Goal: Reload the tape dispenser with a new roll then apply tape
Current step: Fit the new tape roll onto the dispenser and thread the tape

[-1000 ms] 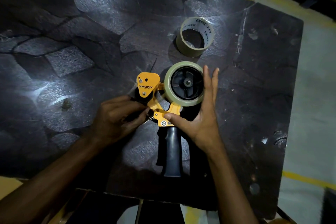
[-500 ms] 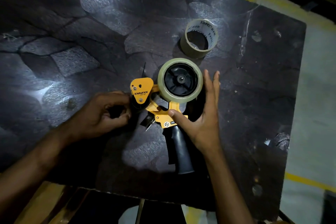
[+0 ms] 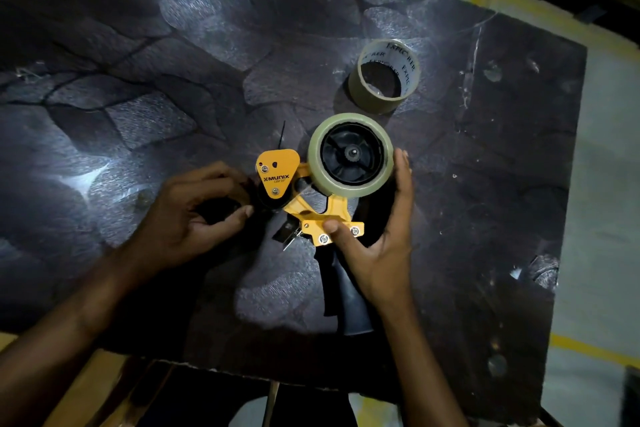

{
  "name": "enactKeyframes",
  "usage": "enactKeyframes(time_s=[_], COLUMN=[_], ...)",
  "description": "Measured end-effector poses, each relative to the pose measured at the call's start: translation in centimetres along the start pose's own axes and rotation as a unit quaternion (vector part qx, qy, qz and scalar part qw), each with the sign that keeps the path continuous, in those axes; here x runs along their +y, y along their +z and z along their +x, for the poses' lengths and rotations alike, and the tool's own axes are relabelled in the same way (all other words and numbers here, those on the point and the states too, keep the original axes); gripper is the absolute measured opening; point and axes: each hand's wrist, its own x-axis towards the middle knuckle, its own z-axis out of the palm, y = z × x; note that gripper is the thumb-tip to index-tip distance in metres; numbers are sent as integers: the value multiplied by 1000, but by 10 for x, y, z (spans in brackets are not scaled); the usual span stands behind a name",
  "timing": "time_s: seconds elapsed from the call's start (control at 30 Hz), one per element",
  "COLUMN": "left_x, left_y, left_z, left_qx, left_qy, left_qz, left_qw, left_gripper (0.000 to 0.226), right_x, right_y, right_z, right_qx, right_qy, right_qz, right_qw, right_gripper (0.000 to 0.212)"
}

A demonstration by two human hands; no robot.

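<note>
The yellow tape dispenser [image 3: 313,215] lies on its side near the middle of the dark worktop [image 3: 502,184], a clear tape roll [image 3: 350,155] seated on its black hub and its black handle pointing toward the near edge. The right hand [image 3: 375,246] grips it, thumb on the yellow frame and fingers flat against the roll's right side. The left hand [image 3: 194,218] is curled narrow at the dispenser's left end, while an empty tape core [image 3: 384,76] stands just beyond the roll.

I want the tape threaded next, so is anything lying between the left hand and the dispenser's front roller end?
Nothing visible does. The left hand sits right beside the orange front plate of the tape dispenser, its fingers almost touching it. The spare roll stands farther back on the table, out of the way.
</note>
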Motion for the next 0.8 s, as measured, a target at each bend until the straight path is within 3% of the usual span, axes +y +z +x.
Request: enactKeyframes(time_s=[0.17,0.37,0.57,0.8], left_x=[3,3,-3,-6], left_y=[3,4,-8,-22], left_z=[-2,-9,-26,-22], left_qx=[65,86,157,125], left_qy=[-33,-116,-190,-182], left_qz=[-4,-5,-40,-15], left_qw=[997,989,968,975], left_gripper=[14,16,7,7], right_x=[-3,-20,-27,-31], right_y=[5,30,43,46], right_z=[-5,-13,-13,-15], right_qx=[-15,28,59,67], right_qy=[52,142,145,148], right_qz=[19,51,46,65], right_qw=[998,988,987,985], right_gripper=[131,124,119,121])
